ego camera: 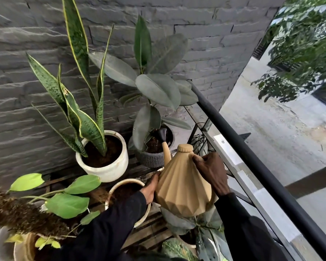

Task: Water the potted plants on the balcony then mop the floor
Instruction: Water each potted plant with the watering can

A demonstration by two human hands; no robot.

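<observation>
I hold a tan ribbed watering can (183,187) with both hands. My right hand (210,171) grips its handle near the lid; my left hand (151,187) presses against its left side. The can's black spout head (162,135) reaches over the soil of a dark ribbed pot (152,159) holding a rubber plant (156,87). Left of it a snake plant (79,91) stands in a white pot (109,170). A cream pot (119,187) with bare soil sits under my left forearm.
A grey stone wall (36,44) backs the plants. A black railing (252,153) runs diagonally at right, with the street below. A leafy green plant (68,204) and further pots crowd the lower left. Wooden slats (151,232) lie underfoot.
</observation>
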